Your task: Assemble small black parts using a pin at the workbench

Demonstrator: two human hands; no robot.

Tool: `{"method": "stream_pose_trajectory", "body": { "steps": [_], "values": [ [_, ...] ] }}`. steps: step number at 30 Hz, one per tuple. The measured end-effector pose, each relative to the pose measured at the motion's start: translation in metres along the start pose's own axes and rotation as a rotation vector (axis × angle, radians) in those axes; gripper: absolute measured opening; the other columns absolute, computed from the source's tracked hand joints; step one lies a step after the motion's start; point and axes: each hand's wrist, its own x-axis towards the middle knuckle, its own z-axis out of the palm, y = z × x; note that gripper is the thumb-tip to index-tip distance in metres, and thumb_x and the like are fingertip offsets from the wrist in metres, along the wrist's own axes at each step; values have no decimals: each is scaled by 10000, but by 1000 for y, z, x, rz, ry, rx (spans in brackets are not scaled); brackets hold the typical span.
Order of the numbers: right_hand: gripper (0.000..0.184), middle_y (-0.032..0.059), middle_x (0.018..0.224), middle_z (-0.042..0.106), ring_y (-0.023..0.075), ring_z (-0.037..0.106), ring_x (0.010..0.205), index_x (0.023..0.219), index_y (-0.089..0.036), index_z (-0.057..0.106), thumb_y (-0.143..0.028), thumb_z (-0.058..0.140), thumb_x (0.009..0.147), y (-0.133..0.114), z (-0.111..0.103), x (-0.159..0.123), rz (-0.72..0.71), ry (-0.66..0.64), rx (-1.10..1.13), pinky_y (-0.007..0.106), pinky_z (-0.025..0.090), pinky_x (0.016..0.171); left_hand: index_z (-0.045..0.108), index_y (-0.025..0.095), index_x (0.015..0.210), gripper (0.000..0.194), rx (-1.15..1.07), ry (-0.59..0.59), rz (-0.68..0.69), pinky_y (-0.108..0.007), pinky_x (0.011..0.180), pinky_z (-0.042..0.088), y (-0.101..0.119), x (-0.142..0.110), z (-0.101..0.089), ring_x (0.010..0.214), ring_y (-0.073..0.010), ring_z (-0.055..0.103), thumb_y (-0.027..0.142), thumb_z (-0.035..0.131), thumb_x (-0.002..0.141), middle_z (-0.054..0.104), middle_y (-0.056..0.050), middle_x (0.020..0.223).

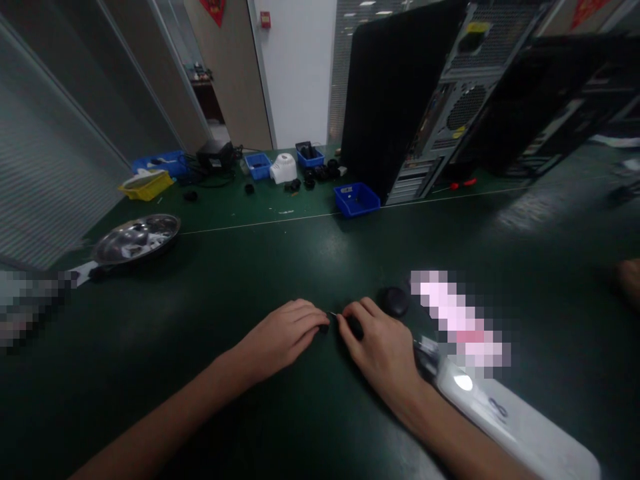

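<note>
At the middle of the green table [215, 293], my left hand [290, 333] is closed, pinching a small black part [324, 329] between fingertips and thumb. Just to its right, my right hand [383, 340] is wrapped round a tool with a dark handle [355, 327]. The tool's thin metal tip [333, 315] points left toward the black part; I cannot tell whether they touch. A round black object [395, 301] lies just beyond my right hand. Beside my right wrist is a long white device [520, 420] marked with an 8.
A metal bowl [140, 237] with pale pieces stands at left. Along the back are a blue tray [357, 201], a yellow tray [146, 187], a white domed part [284, 169] and a large black computer case [400, 93]. A blurred-out pink strip [455, 317] lies right.
</note>
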Motion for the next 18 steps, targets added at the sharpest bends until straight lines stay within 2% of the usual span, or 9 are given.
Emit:
{"method": "stream_pose_trajectory", "body": {
  "steps": [2, 5, 9, 12, 15, 18],
  "values": [
    [168, 8, 956, 668, 176, 645, 768, 932, -244, 647, -336, 535, 1017, 1, 0, 0, -3, 1, 23, 281, 371, 620, 619, 254, 1318, 315, 17, 24, -19, -400, 1085, 492, -8, -2, -2, 1207, -188, 598, 201, 497, 1033, 679, -36, 1285],
    [186, 15, 966, 669, 170, 645, 788, 934, -238, 650, -336, 521, 1023, 2, 0, 0, -12, -4, 65, 276, 391, 646, 586, 275, 1382, 374, 45, 130, -154, -392, 1018, 534, -37, -22, -19, 1187, -196, 620, 230, 515, 1017, 662, -43, 1318],
    [195, 18, 967, 667, 168, 642, 797, 936, -234, 653, -338, 514, 1024, 3, 0, -1, -13, -22, 102, 277, 406, 665, 648, 257, 1305, 355, 156, 331, -458, -381, 930, 561, -94, -75, -62, 1081, -219, 671, 364, 560, 979, 673, -51, 1311],
    [204, 17, 961, 666, 172, 641, 790, 923, -236, 651, -350, 514, 1023, 3, 0, 0, -8, -23, 107, 282, 405, 662, 682, 223, 1249, 374, 293, 431, -668, -404, 976, 528, -131, -119, -94, 1078, -242, 673, 413, 556, 953, 665, -59, 1343],
    [205, 17, 960, 666, 175, 638, 782, 924, -241, 651, -362, 518, 1020, 4, 2, 0, 1, -18, 107, 284, 406, 661, 672, 208, 1283, 422, 393, 489, -844, -420, 1005, 502, -152, -149, -111, 1082, -256, 673, 425, 547, 943, 688, -61, 1305],
    [199, 11, 958, 665, 177, 635, 786, 931, -249, 648, -369, 518, 1020, 5, 4, -1, -5, -13, 115, 287, 414, 679, 646, 196, 1340, 480, 427, 548, -928, -409, 979, 511, -159, -159, -115, 1032, -256, 691, 437, 553, 935, 713, -71, 1251]
  ]
}}
